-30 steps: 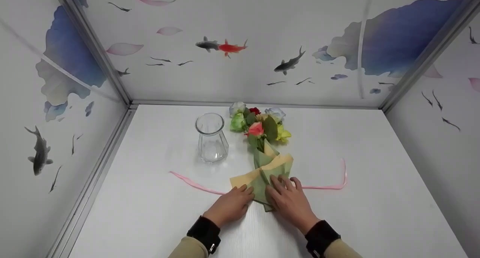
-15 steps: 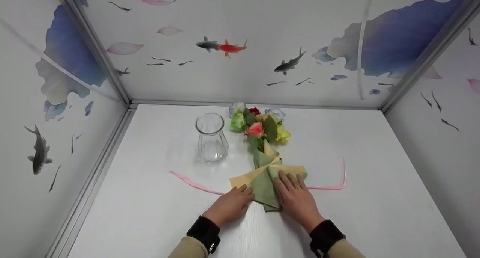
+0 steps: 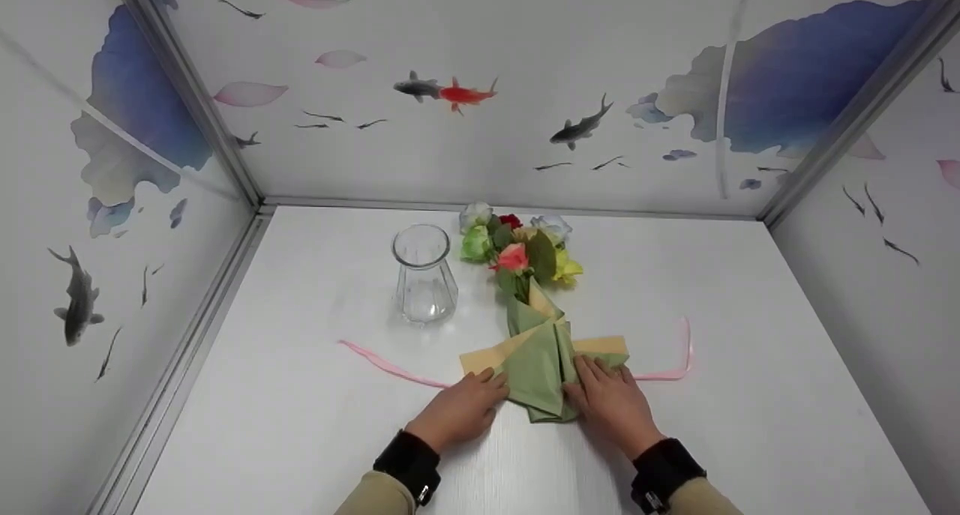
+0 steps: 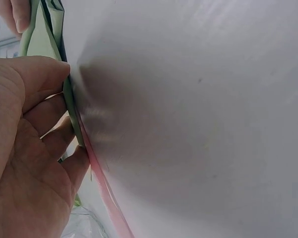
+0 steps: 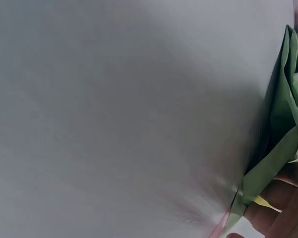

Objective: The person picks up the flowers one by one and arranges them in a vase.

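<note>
Green wrapping paper with a yellow inner side is folded around the stems of a bouquet of artificial-looking flowers lying on the white table. My left hand presses the paper's left edge with its fingertips; in the left wrist view, the thumb and fingers touch the green edge close to the tabletop. On the other side, my right hand rests with extended fingers on the right flap, which is spread outward. A pink ribbon runs beneath the paper, one end out on each side.
A clear glass vase stands upright left of the flowers. The white tabletop is bounded by printed panels at the back and both sides, with metal framing along the back edge.
My right hand has moved to the right and slightly down, spreading the right flap outward and lower. The left hand, flowers, vase and ribbon have stayed in place.
</note>
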A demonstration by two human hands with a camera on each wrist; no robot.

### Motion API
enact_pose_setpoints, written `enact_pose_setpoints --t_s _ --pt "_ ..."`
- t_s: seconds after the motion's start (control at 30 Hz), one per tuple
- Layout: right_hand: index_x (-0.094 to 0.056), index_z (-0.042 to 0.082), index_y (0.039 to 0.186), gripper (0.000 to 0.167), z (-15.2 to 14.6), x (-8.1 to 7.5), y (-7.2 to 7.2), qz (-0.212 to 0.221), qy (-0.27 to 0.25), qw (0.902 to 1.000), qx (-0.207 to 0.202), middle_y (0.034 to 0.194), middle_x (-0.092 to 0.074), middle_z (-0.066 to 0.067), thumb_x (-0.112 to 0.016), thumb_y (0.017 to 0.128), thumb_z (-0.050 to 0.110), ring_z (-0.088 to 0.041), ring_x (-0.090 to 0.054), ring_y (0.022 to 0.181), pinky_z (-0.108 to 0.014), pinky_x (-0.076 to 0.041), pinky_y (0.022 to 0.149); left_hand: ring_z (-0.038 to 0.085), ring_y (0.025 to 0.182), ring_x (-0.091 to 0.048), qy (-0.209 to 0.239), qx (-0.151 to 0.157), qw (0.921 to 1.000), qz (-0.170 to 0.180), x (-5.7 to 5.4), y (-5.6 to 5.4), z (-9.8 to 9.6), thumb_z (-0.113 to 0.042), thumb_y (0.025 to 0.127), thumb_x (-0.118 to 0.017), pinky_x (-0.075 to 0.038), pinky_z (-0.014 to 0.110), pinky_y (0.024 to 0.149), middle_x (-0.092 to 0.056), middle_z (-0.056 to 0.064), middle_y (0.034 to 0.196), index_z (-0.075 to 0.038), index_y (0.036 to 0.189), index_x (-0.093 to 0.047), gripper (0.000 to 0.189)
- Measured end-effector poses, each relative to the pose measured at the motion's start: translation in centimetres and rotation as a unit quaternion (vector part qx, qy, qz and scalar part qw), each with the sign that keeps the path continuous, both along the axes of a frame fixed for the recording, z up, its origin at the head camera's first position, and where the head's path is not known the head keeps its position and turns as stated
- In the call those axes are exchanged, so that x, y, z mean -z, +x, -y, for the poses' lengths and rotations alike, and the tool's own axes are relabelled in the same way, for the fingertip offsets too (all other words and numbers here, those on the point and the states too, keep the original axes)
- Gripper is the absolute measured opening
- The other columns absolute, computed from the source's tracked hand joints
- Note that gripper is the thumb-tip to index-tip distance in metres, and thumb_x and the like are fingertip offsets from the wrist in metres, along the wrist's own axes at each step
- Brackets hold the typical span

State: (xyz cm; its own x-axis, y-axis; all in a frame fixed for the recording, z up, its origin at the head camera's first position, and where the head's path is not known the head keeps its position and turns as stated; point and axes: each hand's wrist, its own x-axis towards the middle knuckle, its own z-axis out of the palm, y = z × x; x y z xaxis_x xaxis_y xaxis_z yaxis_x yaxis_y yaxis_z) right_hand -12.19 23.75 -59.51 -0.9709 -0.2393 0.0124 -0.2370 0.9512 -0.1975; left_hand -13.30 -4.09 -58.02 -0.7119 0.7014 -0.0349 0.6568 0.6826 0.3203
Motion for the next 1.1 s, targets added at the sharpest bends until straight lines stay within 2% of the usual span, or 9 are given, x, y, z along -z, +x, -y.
enact_pose_setpoints --t_s 0.17,0.37,0.5,0.67,0.9,0.97,1.1 --pt "-0.057 0.0 0.143 0.058 -0.2 0.1 -0.1 0.0 0.028 0.9996 -0.002 0.143 -0.06 -0.018 -0.051 0.106 0.044 -0.038 -0.054 0.134 -0.064 -0.034 0.111 0.027 0.133 -0.054 0.0 0.002 0.9999 -0.01 0.1 -0.1 0.1 -0.008 0.101 -0.055 -0.045 0.051 0.108 -0.061 0.007 0.144 -0.011 0.124 -0.069 0.027" --pt "-0.059 -0.001 0.141 0.054 -0.6 0.1 0.2 -0.038 0.051 0.9979 -0.012 0.143 -0.06 -0.019 -0.053 0.105 0.04 -0.039 -0.055 0.132 -0.066 -0.036 0.108 0.026 0.129 -0.058 -0.006 -0.011 0.9998 -0.018 -0.2 -0.3 0.5 -0.012 0.104 -0.052 -0.048 0.044 0.107 -0.063 0.005 0.141 -0.012 0.123 -0.07 0.025" --pt "-0.06 -0.003 0.139 0.056 -1.0 0.1 0.2 -0.054 0.047 0.9974 0.0 0.141 -0.061 -0.02 -0.056 0.104 0.041 -0.041 -0.057 0.13 -0.067 -0.037 0.107 0.023 0.115 -0.065 -0.007 -0.016 0.9994 -0.031 -0.5 -0.2 0.9 -0.012 0.103 -0.054 -0.055 0.039 0.092 -0.067 0.005 0.125 -0.011 0.116 -0.071 0.021" --pt "-0.062 -0.004 0.136 0.056 -1.5 0.0 0.4 -0.071 0.056 0.9958 0.014 0.137 -0.063 -0.022 -0.058 0.103 0.041 -0.042 -0.058 0.127 -0.066 -0.039 0.104 0.021 0.1 -0.066 -0.004 -0.024 0.9988 -0.043 -0.8 0.2 1.5 -0.013 0.102 -0.057 -0.057 0.037 0.077 -0.067 0.004 0.111 -0.011 0.11 -0.07 0.015" --pt "-0.063 -0.006 0.133 0.057 -2.0 -0.2 0.5 -0.085 0.066 0.9937 0.03 0.134 -0.064 -0.023 -0.061 0.101 0.041 -0.041 -0.059 0.124 -0.064 -0.041 0.103 0.025 0.112 -0.067 -0.016 -0.035 0.9986 -0.035 -1.2 0.4 2.5 -0.013 0.102 -0.058 -0.058 0.041 0.08 -0.07 0.005 0.114 -0.011 0.107 -0.07 0.014" --pt "-0.062 -0.006 0.133 0.057 -2.2 -0.1 0.6 -0.088 0.066 0.9934 0.035 0.134 -0.064 -0.024 -0.061 0.101 0.041 -0.042 -0.059 0.124 -0.064 -0.041 0.103 0.025 0.111 -0.067 -0.021 -0.037 0.9985 -0.034 -1.1 0.4 2.8 -0.014 0.102 -0.058 -0.058 0.041 0.08 -0.07 0.006 0.113 -0.011 0.106 -0.071 0.013" --pt "-0.062 -0.008 0.132 0.058 -2.7 0.0 0.6 -0.097 0.066 0.9923 0.039 0.133 -0.064 -0.024 -0.063 0.1 0.041 -0.042 -0.06 0.122 -0.064 -0.041 0.102 0.027 0.115 -0.066 -0.03 -0.043 0.9983 -0.026 -1.2 0.6 3.5 -0.014 0.102 -0.058 -0.057 0.042 0.086 -0.07 0.008 0.121 -0.01 0.112 -0.072 0.017"
